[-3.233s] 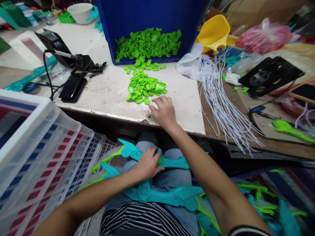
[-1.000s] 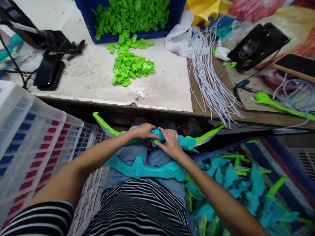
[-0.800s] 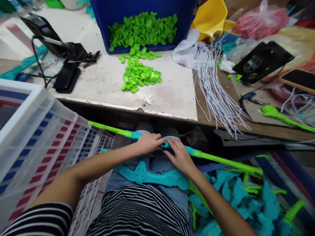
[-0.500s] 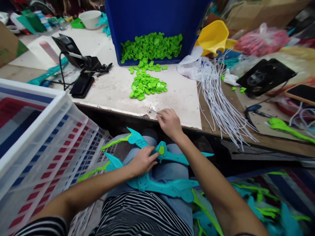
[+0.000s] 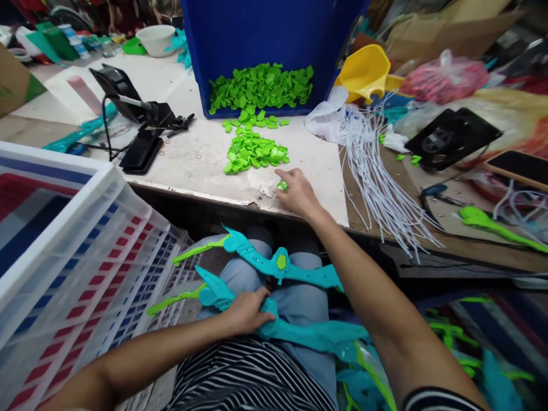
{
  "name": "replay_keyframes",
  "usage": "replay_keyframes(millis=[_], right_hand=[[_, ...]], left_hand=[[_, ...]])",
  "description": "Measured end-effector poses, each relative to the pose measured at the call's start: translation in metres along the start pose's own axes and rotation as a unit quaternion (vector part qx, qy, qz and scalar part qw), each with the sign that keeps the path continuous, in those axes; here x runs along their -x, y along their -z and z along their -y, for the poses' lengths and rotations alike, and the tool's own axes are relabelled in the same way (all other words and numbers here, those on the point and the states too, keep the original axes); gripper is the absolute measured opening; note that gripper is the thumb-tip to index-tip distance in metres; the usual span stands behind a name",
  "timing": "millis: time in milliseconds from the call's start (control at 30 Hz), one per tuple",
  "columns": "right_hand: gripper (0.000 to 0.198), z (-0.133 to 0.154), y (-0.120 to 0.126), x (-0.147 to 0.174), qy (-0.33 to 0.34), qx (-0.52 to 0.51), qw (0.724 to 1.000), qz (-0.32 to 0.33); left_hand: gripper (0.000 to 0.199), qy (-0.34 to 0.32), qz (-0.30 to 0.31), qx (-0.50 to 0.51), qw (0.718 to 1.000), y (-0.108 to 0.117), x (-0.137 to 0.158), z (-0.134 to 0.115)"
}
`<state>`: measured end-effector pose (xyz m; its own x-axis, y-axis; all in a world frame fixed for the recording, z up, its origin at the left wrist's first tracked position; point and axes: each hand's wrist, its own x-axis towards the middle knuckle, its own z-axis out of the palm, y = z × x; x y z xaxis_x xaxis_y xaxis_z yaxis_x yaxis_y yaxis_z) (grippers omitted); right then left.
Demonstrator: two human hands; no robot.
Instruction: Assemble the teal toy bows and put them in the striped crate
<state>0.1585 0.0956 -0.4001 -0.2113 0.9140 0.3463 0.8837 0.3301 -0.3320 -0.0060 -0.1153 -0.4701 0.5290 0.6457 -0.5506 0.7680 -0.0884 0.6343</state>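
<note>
Two turquoise toy bows with bright green end pieces lie across my lap. The farther bow (image 5: 261,260) has a green cap (image 5: 281,261) at its middle. My left hand (image 5: 248,312) is closed around the middle of the nearer bow (image 5: 308,333), covering part of it. Over the table's front edge, my right hand (image 5: 296,191) has a small green plastic piece (image 5: 282,185) between thumb and fingers, its index finger reaching forward. Just beyond lies a pile of similar green pieces (image 5: 254,153).
A blue bin (image 5: 274,34) with more green pieces stands at the back. White cords (image 5: 377,177) hang over the table edge at right. A white plastic crate (image 5: 103,177) is at left. A phone (image 5: 143,153) lies near a black stand. More bow parts (image 5: 499,377) are lower right.
My left hand has moved from the farther bow down to the nearer one, which has shifted and tilted. My right hand has moved forward on the table, and a green piece now shows at its fingers.
</note>
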Motion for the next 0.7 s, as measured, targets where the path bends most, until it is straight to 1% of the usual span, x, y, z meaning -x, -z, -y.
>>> replay_keyframes(millis=[100,167,267,367,433,500,567,600,633,700], right_hand=[[0.035,-0.035,0.018,0.017,-0.031,-0.069,0.995,-0.058],[0.029,-0.045,0.022,0.024,-0.052,-0.109,0.989,-0.090],[0.024,-0.046,0.017,0.033,-0.059,-0.121,0.986,-0.102],[0.014,-0.042,0.012,0.040,-0.053,-0.060,0.993,-0.086],[0.010,-0.039,0.015,0.046,-0.059,-0.028,0.995,-0.082],[0.009,-0.033,0.021,0.057,-0.057,-0.036,0.994,-0.089],[0.011,-0.022,0.029,0.080,-0.036,-0.077,0.992,-0.097],[0.012,-0.015,0.031,0.098,-0.021,-0.102,0.990,-0.093],[0.014,-0.005,0.033,0.119,-0.006,-0.124,0.989,-0.081],[0.015,0.014,0.032,0.171,0.021,-0.152,0.988,-0.033]], left_hand=[[0.044,-0.006,0.028,-0.003,1.000,-0.006,-0.022,-0.009],[0.043,-0.009,0.041,-0.009,0.999,-0.008,-0.032,-0.013],[0.043,-0.013,0.042,-0.005,0.999,-0.008,-0.039,-0.013],[0.043,-0.022,0.030,0.005,0.999,-0.007,-0.039,-0.010],[0.043,-0.025,0.029,0.010,0.999,-0.005,-0.038,-0.007],[0.040,-0.031,0.042,0.026,0.998,-0.001,-0.039,-0.005],[0.034,-0.042,0.067,0.069,0.994,0.004,-0.040,-0.003],[0.032,-0.044,0.079,0.095,0.991,0.006,-0.041,-0.002],[0.030,-0.042,0.090,0.118,0.988,0.009,-0.043,-0.001],[0.029,-0.026,0.104,0.143,0.984,0.012,-0.045,0.001]])
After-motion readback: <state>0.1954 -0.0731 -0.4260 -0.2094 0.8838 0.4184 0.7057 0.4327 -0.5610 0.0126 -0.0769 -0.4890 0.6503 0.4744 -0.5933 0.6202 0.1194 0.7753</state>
